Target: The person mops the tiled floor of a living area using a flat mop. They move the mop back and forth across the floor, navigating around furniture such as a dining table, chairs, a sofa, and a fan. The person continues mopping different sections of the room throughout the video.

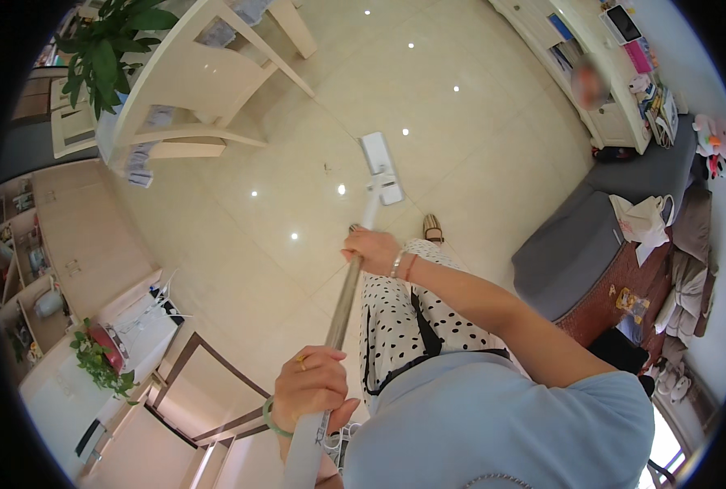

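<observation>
A flat mop [345, 306] slants across the view, its metal pole running from beside my body down to the floor. The white rectangular mop head [377, 155] lies on the glossy tiles ahead of my feet. My left hand [312, 381], with a ring and a green bangle at the wrist, wraps round the upper end of the pole. Farther down, my right hand [373, 251] is closed on the same pole, a bracelet and a red string on its wrist. A few small dark specks [328, 169] show on the floor left of the mop head.
White chairs [216, 73] and a table with a leafy plant [110, 57] stand at the far left. A grey sofa [571, 253] with a cloth bag [644, 220] lies to the right, below a white cabinet [616, 122]. Shelving [33, 261] and a desk line the left.
</observation>
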Action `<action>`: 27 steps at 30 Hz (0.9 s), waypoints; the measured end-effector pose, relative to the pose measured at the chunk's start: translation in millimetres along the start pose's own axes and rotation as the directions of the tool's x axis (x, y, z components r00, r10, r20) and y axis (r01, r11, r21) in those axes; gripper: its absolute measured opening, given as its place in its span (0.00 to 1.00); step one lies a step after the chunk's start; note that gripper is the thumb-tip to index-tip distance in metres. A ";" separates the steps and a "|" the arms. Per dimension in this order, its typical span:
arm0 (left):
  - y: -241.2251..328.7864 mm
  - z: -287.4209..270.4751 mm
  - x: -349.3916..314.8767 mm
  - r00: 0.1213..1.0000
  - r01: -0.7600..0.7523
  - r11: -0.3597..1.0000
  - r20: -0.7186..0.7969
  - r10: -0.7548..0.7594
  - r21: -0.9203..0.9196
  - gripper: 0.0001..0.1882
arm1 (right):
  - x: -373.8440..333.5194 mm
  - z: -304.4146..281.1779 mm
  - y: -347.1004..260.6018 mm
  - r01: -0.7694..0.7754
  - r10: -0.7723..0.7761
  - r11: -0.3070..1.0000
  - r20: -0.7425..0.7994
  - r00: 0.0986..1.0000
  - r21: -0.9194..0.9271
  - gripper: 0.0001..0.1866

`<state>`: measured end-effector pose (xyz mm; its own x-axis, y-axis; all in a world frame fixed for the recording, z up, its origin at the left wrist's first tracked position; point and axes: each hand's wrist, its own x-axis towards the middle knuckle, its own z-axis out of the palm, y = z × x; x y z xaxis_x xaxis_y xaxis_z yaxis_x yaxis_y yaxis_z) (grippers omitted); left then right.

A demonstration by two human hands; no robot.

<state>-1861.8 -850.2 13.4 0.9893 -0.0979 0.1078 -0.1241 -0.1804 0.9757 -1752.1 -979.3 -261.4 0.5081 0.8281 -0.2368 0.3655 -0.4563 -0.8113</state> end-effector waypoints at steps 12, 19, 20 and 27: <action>-116.2 174.6 53.1 0.997 -0.001 0.948 0.071 0.025 -0.318 0.11 | -160.4 -91.5 203.3 -0.355 0.305 0.927 -0.308 0.901 -0.121 0.07; -89.5 89.3 33.6 0.995 0.053 0.988 0.097 -0.039 -0.146 0.11 | -112.3 -33.6 166.2 -0.091 0.068 0.995 -0.391 0.918 -0.041 0.09; -77.2 64.2 25.8 0.993 0.085 0.990 0.093 -0.075 -0.116 0.11 | -93.5 -17.5 146.0 -0.045 0.036 0.999 -0.409 0.912 -0.012 0.09; 5.0 -63.5 -10.4 0.981 0.174 0.983 0.079 -0.178 0.058 0.13 | 19.7 56.2 -11.4 0.154 -0.046 0.953 -0.380 0.924 0.259 0.10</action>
<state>-1867.9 -787.9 29.3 0.9865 -0.1411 -0.0829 0.0453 -0.2510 0.9669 -1790.1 -939.5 -286.9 0.7488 0.6625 0.0219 0.2249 -0.2229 -0.9485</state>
